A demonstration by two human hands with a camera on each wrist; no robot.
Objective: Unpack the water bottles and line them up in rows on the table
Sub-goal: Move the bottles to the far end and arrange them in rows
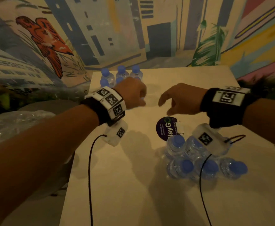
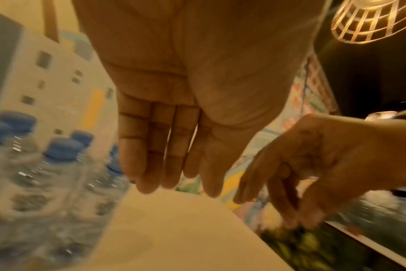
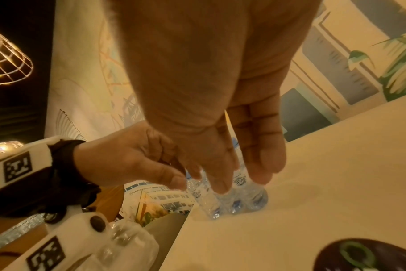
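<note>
Several small clear water bottles with blue caps (image 1: 122, 74) stand in rows at the table's far left corner, blurred in the left wrist view (image 2: 58, 165). My left hand (image 1: 140, 98) hovers just in front of them and holds nothing; its fingers (image 2: 172, 155) hang straight. My right hand (image 1: 167, 105) is a short way to its right above the bare tabletop, relaxed and empty, its fingers (image 3: 260, 155) pointing down. A second cluster of bottles (image 1: 198, 160) stands at the near right, partly hidden under my right wrist.
The white table (image 1: 133, 185) has a round dark purple label (image 1: 166, 128) lying between my right hand and the near cluster. Crumpled clear plastic wrap (image 1: 19, 121) lies off the table's left edge. A painted mural wall runs behind. Wrist cables hang over the tabletop.
</note>
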